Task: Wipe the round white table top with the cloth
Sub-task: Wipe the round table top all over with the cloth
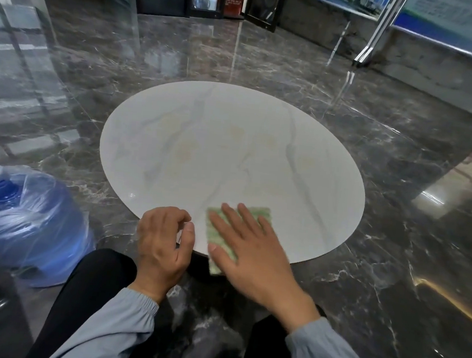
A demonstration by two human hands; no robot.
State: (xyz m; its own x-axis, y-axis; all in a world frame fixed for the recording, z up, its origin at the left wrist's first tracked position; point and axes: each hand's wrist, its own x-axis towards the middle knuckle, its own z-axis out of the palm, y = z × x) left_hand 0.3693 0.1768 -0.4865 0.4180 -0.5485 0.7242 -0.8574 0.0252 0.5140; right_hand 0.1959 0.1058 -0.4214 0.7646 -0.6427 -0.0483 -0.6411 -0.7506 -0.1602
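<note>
Person seated at a low round white table top [231, 150], marble-look with grey veins and a few faint yellowish patches near the middle. Green cloth [261, 213] is on the near edge of the top, a bit right of the person's centreline; its near end hangs over the rim. Right hand [251, 253] lies flat on the cloth, palm down, fingers [230, 223] straight and slightly spread, thumb out to the left, covering most of it, so only the far corner and the left strip show. Left hand [162, 243] sits just beside it at the rim, apart from the cloth; fingers loosely curled with knuckles up, thumb lying along the table edge, nothing held. Can't tell if the fingertips actually touch the surface. Both arms in grey-blue sleeves [109, 332] with elastic cuffs, black trousers [94, 275] below. Left of the table, on the floor, a blue water jug [20, 218] wrapped in clear plastic, cap on. Floor [391, 275] is glossy dark marble tile with white veining and strong reflections.
</note>
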